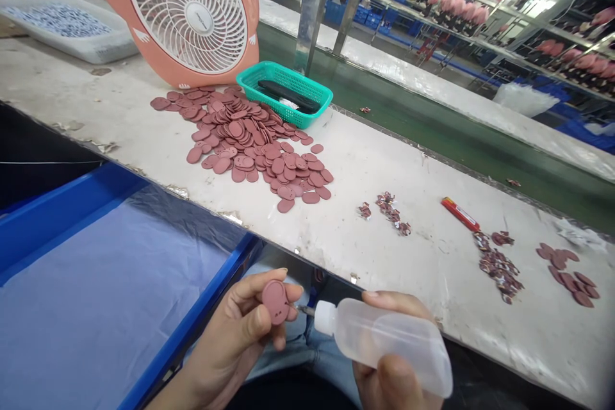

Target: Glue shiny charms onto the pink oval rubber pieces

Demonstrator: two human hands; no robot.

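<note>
Head view: left hand (pixel 225 339) pinching pink oval (pixel 276 302), right hand (pixel 394 379) squeeze bottle (pixel 384 346)

Squeeze bottle (pixel 384 346) beside pink oval pad (pixel 275 302)

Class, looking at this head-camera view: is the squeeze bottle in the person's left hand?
No, the right hand grips the translucent plastic squeeze bottle, while the left hand holds a pink oval piece.

You are in a factory workshop: a long production bench (pixel 384 256), racks of pink moulded parts (pixel 456 9), and stacked blue crates (pixel 335 11) beyond.
</note>
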